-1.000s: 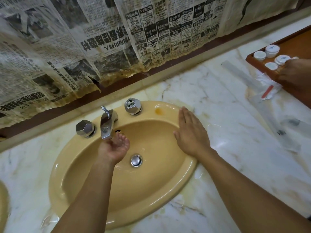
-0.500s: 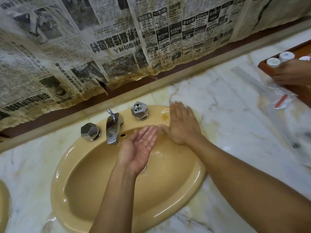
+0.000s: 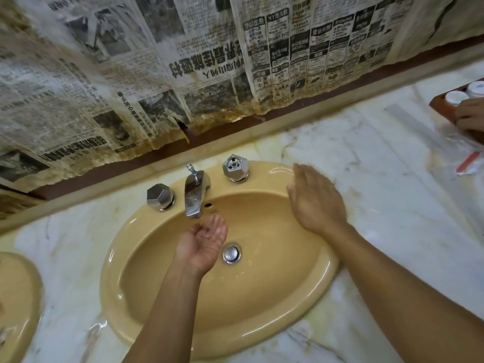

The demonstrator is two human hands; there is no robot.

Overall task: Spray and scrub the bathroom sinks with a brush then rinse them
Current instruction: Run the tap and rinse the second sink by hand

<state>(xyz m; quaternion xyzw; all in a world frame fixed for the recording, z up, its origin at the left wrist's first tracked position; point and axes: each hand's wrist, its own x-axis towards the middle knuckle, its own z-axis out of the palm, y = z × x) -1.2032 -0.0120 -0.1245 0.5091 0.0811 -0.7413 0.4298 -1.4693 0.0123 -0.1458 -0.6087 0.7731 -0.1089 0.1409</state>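
Where the marble counter [image 3: 392, 205] is cut out at the centre of my view, the sink [image 3: 111, 279] sits as an oval basin of glossy mustard-yellow ceramic. Wet highlights run along its rim. On its far ledge stand a chrome spout [image 3: 193, 197], spotted with droplets, and two faceted chrome knobs, one to the left [image 3: 159, 196] and one to the right [image 3: 235, 167]. A round chrome drain stopper [image 3: 231, 253] lies at the bottom of the bowl.

My left hand [image 3: 203, 242] is inside the bowl just under the spout's mouth, palm up and loosely cupped, holding nothing. My right hand [image 3: 314, 203] lies flat and palm down over the far right rim with its fingers straight. I cannot tell whether it presses on the ceramic.

The edge of a second yellow sink [image 3: 18, 297] shows at the left border. At the right border a wooden tray [image 3: 442, 106] holds white-lidded jars [image 3: 455, 96], and another hand [image 3: 471, 116] rests at the tray. Near it on the counter, a clear plastic bag [image 3: 445, 153] contains something with a red strip. Stained newspaper [image 3: 183, 61] covers the wall behind.
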